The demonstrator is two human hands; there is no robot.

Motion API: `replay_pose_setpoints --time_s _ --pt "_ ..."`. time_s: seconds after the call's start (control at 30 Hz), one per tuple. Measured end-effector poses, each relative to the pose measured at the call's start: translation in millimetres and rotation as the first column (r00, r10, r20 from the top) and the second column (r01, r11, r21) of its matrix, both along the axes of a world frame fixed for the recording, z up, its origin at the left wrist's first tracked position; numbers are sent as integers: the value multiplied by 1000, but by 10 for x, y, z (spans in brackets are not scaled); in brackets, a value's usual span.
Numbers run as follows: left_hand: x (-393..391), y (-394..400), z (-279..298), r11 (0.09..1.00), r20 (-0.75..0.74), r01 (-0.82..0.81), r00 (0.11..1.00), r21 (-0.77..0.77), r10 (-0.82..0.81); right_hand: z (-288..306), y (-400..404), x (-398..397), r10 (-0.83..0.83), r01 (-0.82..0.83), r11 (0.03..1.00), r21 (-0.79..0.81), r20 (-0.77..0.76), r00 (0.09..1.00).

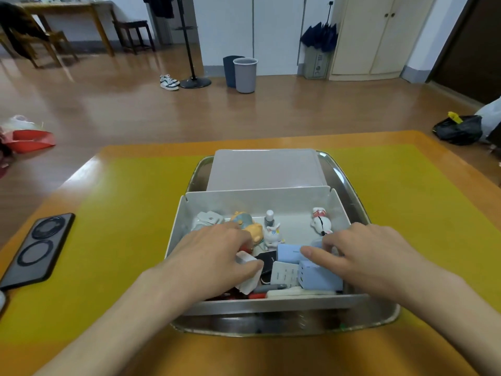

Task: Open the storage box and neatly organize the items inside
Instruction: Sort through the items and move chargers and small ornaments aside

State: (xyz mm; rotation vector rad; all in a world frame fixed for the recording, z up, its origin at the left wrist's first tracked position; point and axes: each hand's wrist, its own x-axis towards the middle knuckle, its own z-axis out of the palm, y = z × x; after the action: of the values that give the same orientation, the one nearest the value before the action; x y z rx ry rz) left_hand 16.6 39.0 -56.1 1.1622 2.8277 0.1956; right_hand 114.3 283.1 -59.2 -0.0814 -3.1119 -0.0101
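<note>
Fingers (252, 265) of left hand (214, 256) pinch a white plug (248, 278); right hand (360, 253) fingers, spread loose, rest on a blue charger (288, 252) w/ nothing gripped. Both reach into the open storage box (271, 202), which sits in a metal tray (352, 191) at desk (122, 199) center, lid (264, 169) behind it. Toy figures (321, 221) line the box's far side. Phone (38, 251) lies well left.
</note>
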Motion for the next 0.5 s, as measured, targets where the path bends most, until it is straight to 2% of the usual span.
replay_pose_setpoints --time_s 0.2,0.3,0.5 --pt "-316 74 30 976 61 -120 992 181 111 50 192 -300 -76 73 996 -41 -64 995" --pt "-471 239 -77 968 70 -125 991 216 112 27 195 -493 -111 107 993 -45 -98 989" --pt "-508 455 -294 965 104 -118 990 235 96 -182 11 -735 -108 112 976 186 -35 994"
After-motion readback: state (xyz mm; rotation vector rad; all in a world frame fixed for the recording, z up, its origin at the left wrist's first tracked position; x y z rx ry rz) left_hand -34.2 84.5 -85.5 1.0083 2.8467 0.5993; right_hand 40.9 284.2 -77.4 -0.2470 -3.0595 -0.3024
